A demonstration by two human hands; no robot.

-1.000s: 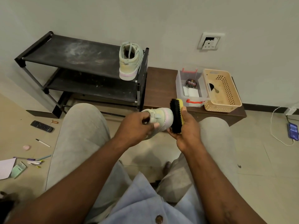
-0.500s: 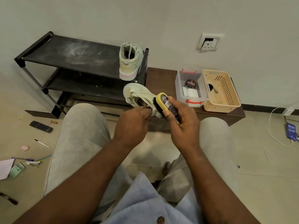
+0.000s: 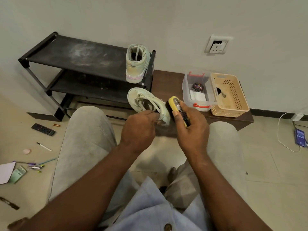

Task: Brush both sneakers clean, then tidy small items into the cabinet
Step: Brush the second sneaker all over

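Tiled floor (image 3: 266, 164) lies below. We log left grip (image 3: 139, 129) pinching sneaker (image 3: 145, 100) at its heel end, right grip (image 3: 191, 127) curled round brush (image 3: 174, 104). Risk: hard strokes may twist sneaker loose.

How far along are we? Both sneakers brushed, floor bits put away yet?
Done: nothing for certain. One sneaker stands on the rack; whether it is brushed I cannot tell. In hand: the left hand holds the other sneaker while the right hand holds the brush against it. Left: the tidying. The remote, marker and pens lie on the floor.
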